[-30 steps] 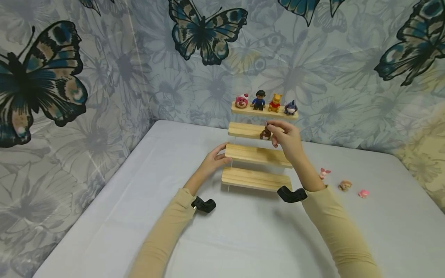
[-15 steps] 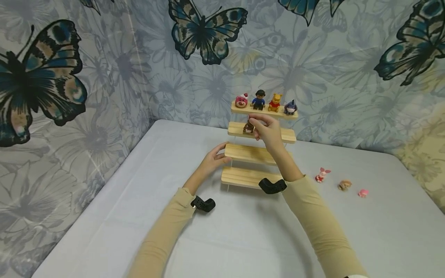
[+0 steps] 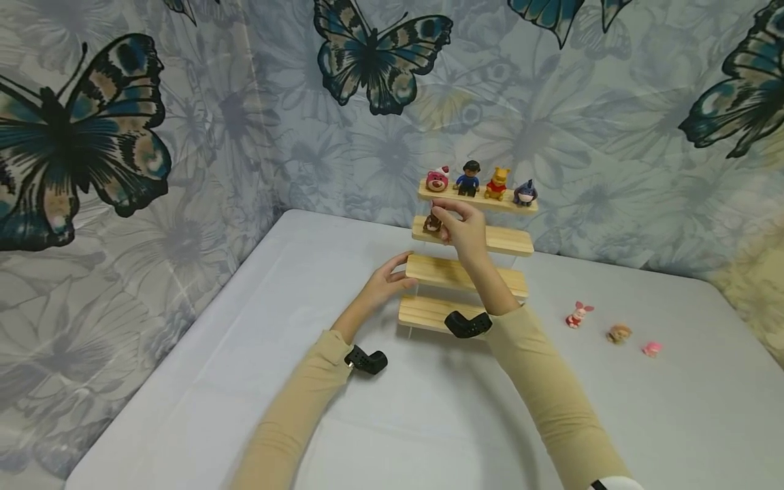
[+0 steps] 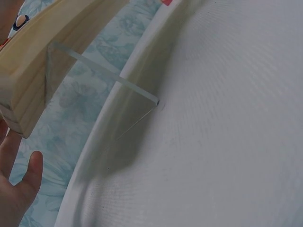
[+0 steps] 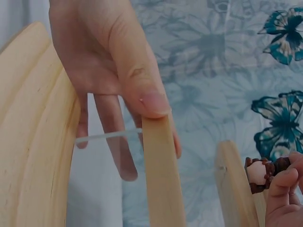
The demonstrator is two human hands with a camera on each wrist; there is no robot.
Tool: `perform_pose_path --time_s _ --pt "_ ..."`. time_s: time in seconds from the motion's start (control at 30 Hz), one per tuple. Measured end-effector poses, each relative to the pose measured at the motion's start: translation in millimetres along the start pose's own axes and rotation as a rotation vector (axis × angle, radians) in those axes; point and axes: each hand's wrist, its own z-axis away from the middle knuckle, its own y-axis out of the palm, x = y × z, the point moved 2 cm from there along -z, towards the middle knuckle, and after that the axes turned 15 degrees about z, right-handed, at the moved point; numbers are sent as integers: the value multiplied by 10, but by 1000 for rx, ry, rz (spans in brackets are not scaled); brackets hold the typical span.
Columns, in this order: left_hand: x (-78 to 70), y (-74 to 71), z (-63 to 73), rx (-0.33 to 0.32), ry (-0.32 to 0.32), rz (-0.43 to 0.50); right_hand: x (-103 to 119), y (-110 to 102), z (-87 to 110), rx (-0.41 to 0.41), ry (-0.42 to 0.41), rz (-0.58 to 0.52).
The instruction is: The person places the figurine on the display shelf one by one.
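Note:
A tiered stand of wooden shelves with clear supports stands on the table. My left hand grips the left end of its second shelf from the bottom. In the right wrist view, the left thumb lies on that shelf's edge with fingers behind it. Between thumb and fingertips, my right hand pinches a small brown toy figurine. The figurine is at the left end of the second shelf from the top, its base right at the wood in the right wrist view. Fingers partly hide it.
Along the top shelf stand a pink bear, a blue-shirted doll, a yellow bear and a donkey. Right of the stand lie a piglet, a tan figurine and a pink one. Patterned cloth hangs behind.
My right hand has carried the brown figurine leftward along the second shelf from the top to its left end. The left hand has kept its grip on the stand. The head view has shifted slightly.

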Motion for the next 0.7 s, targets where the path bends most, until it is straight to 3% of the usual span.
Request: perform_pose_path --time_s 0.2,0.43,0.7 --pt "116 -42 -69 -14 2 10 15 32 10 -61 -32 6" --pt "-42 42 -16 -4 -18 9 23 63 -8 -119 -62 53" --pt "-24 34 10 -18 -19 15 -10 80 -2 -101 -58 54"
